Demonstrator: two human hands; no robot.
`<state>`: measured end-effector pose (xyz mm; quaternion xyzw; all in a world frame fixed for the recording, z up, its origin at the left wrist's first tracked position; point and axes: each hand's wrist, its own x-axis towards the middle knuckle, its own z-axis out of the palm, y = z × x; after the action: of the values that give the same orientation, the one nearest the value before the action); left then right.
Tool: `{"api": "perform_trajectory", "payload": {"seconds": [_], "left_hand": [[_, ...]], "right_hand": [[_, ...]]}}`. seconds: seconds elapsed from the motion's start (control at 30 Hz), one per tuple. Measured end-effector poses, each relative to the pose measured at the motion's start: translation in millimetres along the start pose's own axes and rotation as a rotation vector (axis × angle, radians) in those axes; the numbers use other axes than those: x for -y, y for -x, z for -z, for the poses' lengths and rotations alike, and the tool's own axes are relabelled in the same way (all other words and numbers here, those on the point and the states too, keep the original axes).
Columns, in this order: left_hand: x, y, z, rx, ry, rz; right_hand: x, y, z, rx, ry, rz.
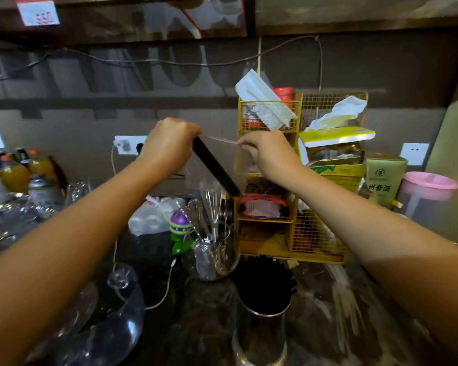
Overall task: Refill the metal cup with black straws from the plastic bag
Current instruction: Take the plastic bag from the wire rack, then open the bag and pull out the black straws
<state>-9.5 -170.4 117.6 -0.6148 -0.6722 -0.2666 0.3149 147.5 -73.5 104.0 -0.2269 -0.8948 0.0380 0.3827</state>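
above dark cluttered counter (201,326), both hands (169,143)

Dark counter (201,326) is crowded: the metal cup (261,331) of black straws up front, a glass jar (214,260) of whisks just behind it. Yellow wire rack (315,241) stands at the back right, bottles (16,175) far left, pink-lidded jug (426,199) far right

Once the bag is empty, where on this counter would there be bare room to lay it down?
The bare dark counter right of the metal cup, in front of the yellow wire rack, looks free. Left is crowded: clear glass bowl, utensil jar, charging cable.
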Motion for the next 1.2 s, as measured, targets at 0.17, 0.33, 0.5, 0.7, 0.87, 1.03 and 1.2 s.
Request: {"api": "perform_trajectory", "payload": {"seconds": [0.17,0.33,0.5,0.7,0.87,1.03,1.2], "left_hand": [[8.3,53.5,21.6,0.027,0.052,0.13],[7.3,104.6,24.1,0.112,0.152,0.3],[1.1,148.2,6.5,0.219,0.254,0.319],[-22.3,195.0,-23.2,0.571,0.423,0.274],[-40.4,214.5,-39.1,0.621,0.505,0.265],[-53.4,230.3,-48.5,0.621,0.618,0.269],[-57.1,249.1,-50.2,0.499,0.7,0.435]], "right_hand": [[40.4,29.9,-22.0,0.159,-0.104,0.009],[70.1,69.1,-44.5,0.383,-0.199,0.022],[85.2,116.7,-57.8,0.622,-0.367,-0.057],[86.9,163.3,-76.0,0.712,-0.581,-0.291],[81.2,191.2,-83.4,0.776,-0.719,-0.48],[76.6,211.9,-88.9,0.799,-0.829,-0.586],[70.9,226.9,-92.9,0.749,-0.883,-0.644]]}}
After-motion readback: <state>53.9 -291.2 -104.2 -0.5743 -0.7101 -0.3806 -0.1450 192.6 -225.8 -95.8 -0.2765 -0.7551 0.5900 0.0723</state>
